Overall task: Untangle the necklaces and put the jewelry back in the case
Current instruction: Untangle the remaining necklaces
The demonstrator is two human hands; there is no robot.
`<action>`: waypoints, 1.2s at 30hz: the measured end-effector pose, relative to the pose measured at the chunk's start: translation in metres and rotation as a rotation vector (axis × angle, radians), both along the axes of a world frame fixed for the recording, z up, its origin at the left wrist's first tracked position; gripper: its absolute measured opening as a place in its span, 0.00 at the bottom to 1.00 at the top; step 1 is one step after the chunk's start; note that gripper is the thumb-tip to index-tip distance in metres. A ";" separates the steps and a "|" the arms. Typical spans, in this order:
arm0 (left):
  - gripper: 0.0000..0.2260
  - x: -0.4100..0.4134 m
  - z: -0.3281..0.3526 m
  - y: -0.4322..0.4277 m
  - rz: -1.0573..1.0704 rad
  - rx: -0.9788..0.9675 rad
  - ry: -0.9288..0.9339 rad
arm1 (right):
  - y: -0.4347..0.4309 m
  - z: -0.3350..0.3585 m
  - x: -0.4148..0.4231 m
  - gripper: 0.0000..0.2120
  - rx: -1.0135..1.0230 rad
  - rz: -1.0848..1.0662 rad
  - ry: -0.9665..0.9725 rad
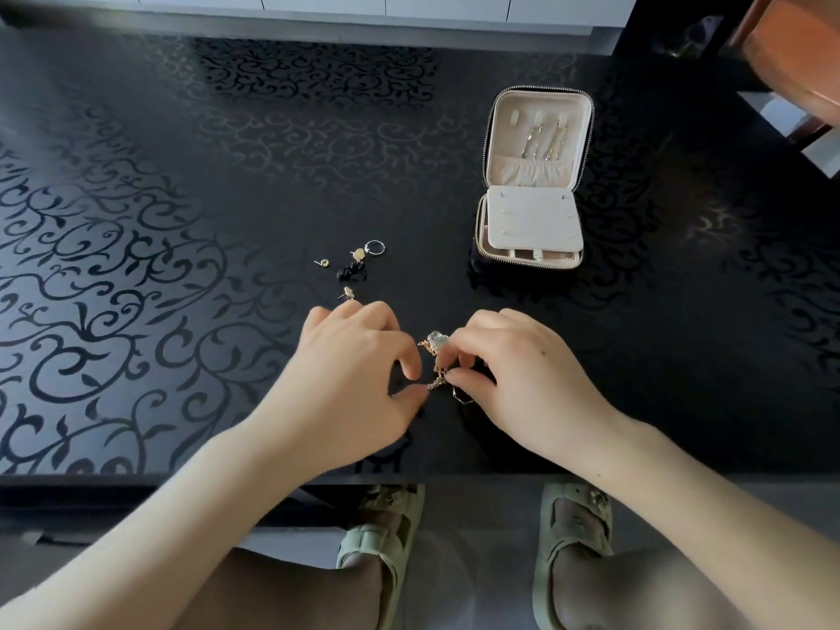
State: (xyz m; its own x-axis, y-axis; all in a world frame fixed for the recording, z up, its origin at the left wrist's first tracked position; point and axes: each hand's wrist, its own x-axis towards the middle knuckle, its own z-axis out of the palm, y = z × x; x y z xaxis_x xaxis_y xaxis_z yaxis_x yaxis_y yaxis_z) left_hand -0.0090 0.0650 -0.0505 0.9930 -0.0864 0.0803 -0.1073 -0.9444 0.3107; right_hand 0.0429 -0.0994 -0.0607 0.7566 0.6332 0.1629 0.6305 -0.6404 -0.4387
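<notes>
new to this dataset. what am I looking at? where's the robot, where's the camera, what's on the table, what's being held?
There is no robot here. A person works with bare hands, and the single camera is worn on the head and looks down, so the arms come in from the bottom edge. The left hand and the right hand both pinch a tangle of gold necklaces with a pale pendant, over a black patterned table. Beyond the left hand lie a silver ring, three small gold stud earrings and a small black piece that I cannot identify. To the right stands the open jewelry case, with long dangling pieces hanging in its lid.
</notes>
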 end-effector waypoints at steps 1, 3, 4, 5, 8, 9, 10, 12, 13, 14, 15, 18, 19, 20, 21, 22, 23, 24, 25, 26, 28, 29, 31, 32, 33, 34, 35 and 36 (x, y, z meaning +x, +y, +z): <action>0.11 0.002 -0.002 -0.006 0.004 -0.010 0.022 | 0.000 0.000 0.001 0.04 -0.008 0.003 0.005; 0.10 0.004 -0.008 -0.013 0.015 -0.036 0.047 | 0.000 0.001 0.003 0.05 -0.022 0.010 0.018; 0.09 0.006 -0.010 -0.015 0.017 -0.053 0.048 | 0.000 0.001 0.004 0.06 -0.022 0.012 0.023; 0.08 0.007 -0.012 -0.016 0.016 -0.077 0.042 | 0.000 0.001 0.004 0.05 -0.021 0.014 0.025; 0.03 0.009 -0.014 -0.016 0.018 -0.160 0.048 | 0.001 0.000 0.005 0.04 -0.031 0.023 0.029; 0.02 0.010 -0.014 -0.016 0.028 -0.187 0.060 | 0.001 0.001 0.006 0.03 -0.036 0.027 0.034; 0.01 0.010 -0.013 -0.015 0.041 -0.217 0.073 | 0.001 0.001 0.007 0.03 -0.044 0.031 0.038; 0.04 0.010 -0.010 -0.014 0.070 -0.283 0.104 | 0.002 0.003 0.008 0.02 -0.066 0.043 0.031; 0.06 0.011 -0.009 -0.013 0.087 -0.316 0.116 | 0.002 0.003 0.008 0.02 -0.078 0.054 0.021; 0.08 0.011 -0.008 -0.011 0.105 -0.347 0.128 | 0.003 0.003 0.007 0.02 -0.095 0.066 0.009; 0.08 0.012 -0.006 -0.010 0.122 -0.373 0.139 | 0.003 0.003 0.006 0.03 -0.122 0.079 -0.002; 0.07 0.012 -0.002 -0.009 0.163 -0.412 0.168 | 0.003 0.003 0.003 0.02 -0.169 0.106 -0.021; 0.07 0.012 0.000 -0.009 0.173 -0.423 0.182 | 0.003 0.004 0.003 0.02 -0.161 0.102 -0.014; 0.06 0.012 0.001 -0.009 0.183 -0.435 0.196 | 0.002 0.005 0.003 0.03 -0.149 0.091 -0.003; 0.06 0.012 0.001 -0.009 0.190 -0.451 0.208 | 0.001 0.006 0.003 0.05 -0.137 0.079 0.009; 0.07 0.012 0.002 -0.009 0.196 -0.474 0.220 | 0.001 0.008 0.004 0.06 -0.126 0.070 0.019; 0.06 0.013 0.002 -0.009 0.204 -0.503 0.229 | 0.000 0.008 0.004 0.08 -0.117 0.065 0.026; 0.06 0.013 0.002 -0.008 0.215 -0.533 0.236 | -0.001 0.009 0.004 0.09 -0.110 0.062 0.027; 0.05 0.014 0.002 -0.008 0.232 -0.563 0.242 | -0.001 0.009 0.003 0.09 -0.110 0.058 0.025; 0.05 0.015 0.002 -0.008 0.252 -0.592 0.244 | -0.002 0.010 0.003 0.09 -0.115 0.055 0.021; 0.07 0.016 0.001 -0.006 0.289 -0.646 0.238 | -0.004 0.009 0.004 0.07 -0.118 0.046 0.018; 0.07 0.017 0.001 -0.005 0.297 -0.671 0.236 | -0.004 0.008 0.004 0.06 -0.108 0.041 0.022; 0.07 0.018 0.002 -0.004 0.292 -0.709 0.239 | -0.004 0.006 0.004 0.03 -0.066 0.026 0.034; 0.07 0.018 0.002 -0.003 0.284 -0.720 0.240 | -0.003 0.006 0.005 0.02 -0.043 0.017 0.033; 0.07 0.018 0.002 -0.002 0.275 -0.729 0.236 | -0.002 0.005 0.005 0.02 -0.023 0.009 0.031; 0.08 0.018 0.002 -0.001 0.263 -0.736 0.231 | -0.001 0.005 0.006 0.04 -0.003 0.001 0.038; 0.08 0.018 0.002 -0.001 0.248 -0.742 0.224 | 0.001 0.005 0.006 0.05 0.018 -0.007 0.061; 0.08 0.017 0.002 -0.001 0.234 -0.749 0.217 | 0.002 0.006 0.007 0.07 0.037 -0.015 0.094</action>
State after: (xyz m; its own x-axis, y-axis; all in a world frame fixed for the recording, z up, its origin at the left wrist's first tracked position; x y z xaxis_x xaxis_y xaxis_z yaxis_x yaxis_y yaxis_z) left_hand 0.0083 0.0641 -0.0481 0.9788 0.1253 -0.1619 0.2022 -0.4680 0.8603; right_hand 0.0495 -0.0978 -0.0551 0.7787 0.6169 0.1144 0.5764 -0.6312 -0.5190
